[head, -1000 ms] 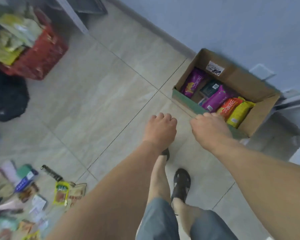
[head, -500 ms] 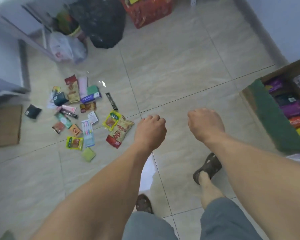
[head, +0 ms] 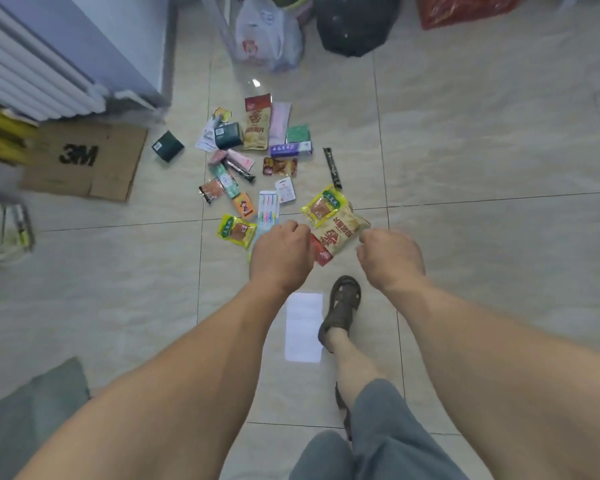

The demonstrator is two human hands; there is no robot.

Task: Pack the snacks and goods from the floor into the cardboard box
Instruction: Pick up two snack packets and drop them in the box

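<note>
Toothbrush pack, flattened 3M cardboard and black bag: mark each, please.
toothbrush pack (head: 268,210), head view, middle of the pack.
flattened 3M cardboard (head: 84,161), head view, just below its printed logo.
black bag (head: 355,24), head view, bag's front.

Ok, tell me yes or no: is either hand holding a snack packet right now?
No: the left hand and right hand hang loosely curled above the packets on the floor, holding nothing.

The left hand (head: 280,255) hides part of the red-cornered snack bag (head: 336,233); small packets' print is unreadable.

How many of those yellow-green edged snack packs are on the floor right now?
2. One yellow-green pack lies just left of the left hand; the other rests on the big beige bag.
</note>
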